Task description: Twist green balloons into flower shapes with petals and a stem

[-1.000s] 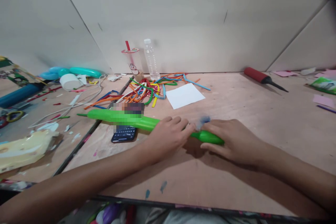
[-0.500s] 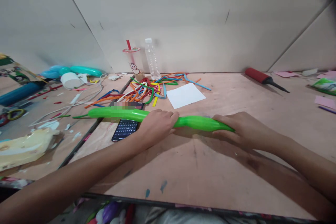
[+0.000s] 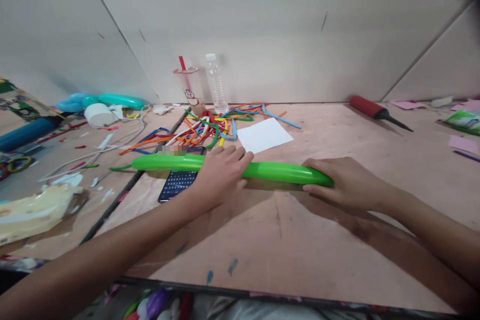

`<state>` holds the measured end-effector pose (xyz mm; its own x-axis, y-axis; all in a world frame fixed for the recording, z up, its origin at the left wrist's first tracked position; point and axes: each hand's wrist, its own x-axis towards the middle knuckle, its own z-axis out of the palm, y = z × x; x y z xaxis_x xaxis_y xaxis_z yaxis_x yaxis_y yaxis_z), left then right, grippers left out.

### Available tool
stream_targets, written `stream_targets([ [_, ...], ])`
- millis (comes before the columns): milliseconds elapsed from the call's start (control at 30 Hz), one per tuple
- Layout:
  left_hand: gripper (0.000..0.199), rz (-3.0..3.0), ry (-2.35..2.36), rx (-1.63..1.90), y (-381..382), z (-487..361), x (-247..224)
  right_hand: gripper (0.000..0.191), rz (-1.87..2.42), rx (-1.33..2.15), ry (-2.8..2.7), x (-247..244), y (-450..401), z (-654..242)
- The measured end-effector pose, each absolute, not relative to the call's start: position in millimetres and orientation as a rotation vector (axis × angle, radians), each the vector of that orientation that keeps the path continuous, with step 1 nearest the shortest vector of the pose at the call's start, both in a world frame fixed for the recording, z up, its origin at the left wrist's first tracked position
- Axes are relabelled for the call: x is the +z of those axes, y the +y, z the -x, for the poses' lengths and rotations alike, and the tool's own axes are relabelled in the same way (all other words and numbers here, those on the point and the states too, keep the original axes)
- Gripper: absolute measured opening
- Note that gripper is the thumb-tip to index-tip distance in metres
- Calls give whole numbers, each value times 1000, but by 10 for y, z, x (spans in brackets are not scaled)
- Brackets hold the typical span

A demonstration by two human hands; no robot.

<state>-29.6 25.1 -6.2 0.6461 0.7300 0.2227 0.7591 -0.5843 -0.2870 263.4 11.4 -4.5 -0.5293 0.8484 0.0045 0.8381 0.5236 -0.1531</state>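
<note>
A long green balloon [image 3: 279, 172] stretches sideways above the table, inflated, with a thin uninflated tail at its left end. My left hand [image 3: 222, 172] is wrapped round its middle, fingers over the top. At its right end my right hand [image 3: 343, 182] pinches the balloon between thumb and fingers; the very tip is hidden in that hand. Under the balloon's left half lies a phone [image 3: 176, 185] with a keyboard on its screen, partly covered by the balloon and my left hand.
Behind the balloon are a heap of uninflated balloons [image 3: 204, 127], a white paper [image 3: 264, 135], a lidded cup [image 3: 191, 90] and a clear bottle [image 3: 217, 85]. A red balloon pump [image 3: 369, 107] lies at back right. A yellowish packet [image 3: 33, 210] and a white cable [image 3: 80, 157] lie left.
My left hand's fingers have lifted and bunched a little on the balloon. The narrowed stretch between my hands has filled out, and the balloon looks straighter and more even.
</note>
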Motion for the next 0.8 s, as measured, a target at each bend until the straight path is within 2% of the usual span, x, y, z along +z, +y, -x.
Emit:
stream_targets([
  [133, 41, 2662, -1035, -58, 91, 135, -109, 44, 1388, 288, -2692, -97, -63, -2429],
  [233, 47, 2703, -977, -59, -11, 50, -167, 41, 1298, 352, -2737, -104, -162, -2312],
  [367, 46, 2698, -975, -76, -21, 41, -221, 41, 1314, 267, -2723, -62, -177, -2292],
  [433, 42, 2698, -965, -82, -2, 46, -240, 39, 1343, 250, -2713, -43, -176, -2301],
  [633, 7, 2759, -801, -65, -28, 22, -293, 23, 1193, 399, -2756, -77, -227, -2250],
  [800, 6, 2833, -679, 39, -83, -3, -321, 22, 1142, 466, -2857, -141, -258, -2177],
])
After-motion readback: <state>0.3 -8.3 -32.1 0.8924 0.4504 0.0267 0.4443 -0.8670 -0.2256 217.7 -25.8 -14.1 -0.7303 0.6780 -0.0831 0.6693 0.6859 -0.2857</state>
